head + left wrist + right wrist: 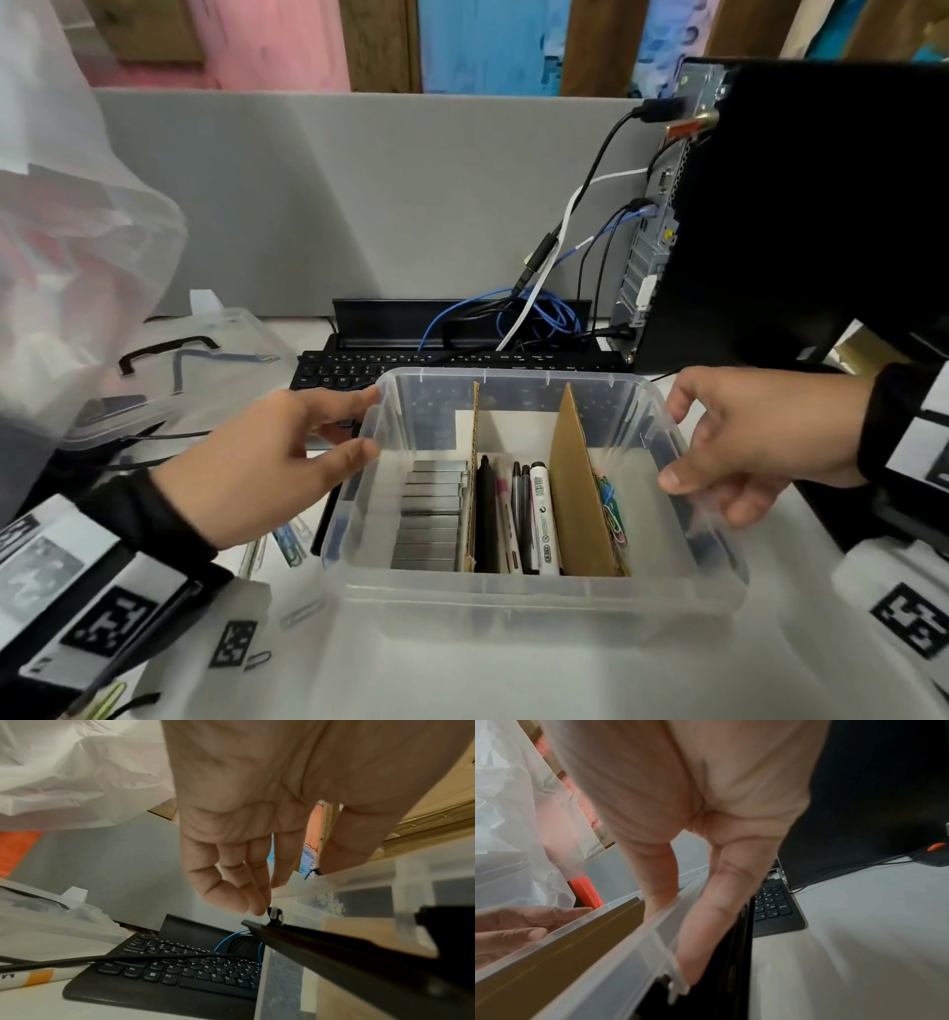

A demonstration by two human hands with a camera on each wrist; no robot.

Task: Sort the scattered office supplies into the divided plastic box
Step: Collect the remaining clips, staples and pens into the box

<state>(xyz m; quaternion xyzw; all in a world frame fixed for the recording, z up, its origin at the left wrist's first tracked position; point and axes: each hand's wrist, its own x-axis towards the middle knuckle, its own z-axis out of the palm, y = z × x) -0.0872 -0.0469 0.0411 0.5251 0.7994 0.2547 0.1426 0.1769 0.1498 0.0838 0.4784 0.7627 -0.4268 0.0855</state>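
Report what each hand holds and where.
Right hand grips the plastic box by its right rim, thumb inside. Left hand is at the left rim; its grip cannot be told.

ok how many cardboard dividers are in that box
2. One cardboard divider stands left of centre in the plastic box, between the staple strips and the pens; the other divider leans right of centre, between pens and coloured paper clips. None looks hidden.
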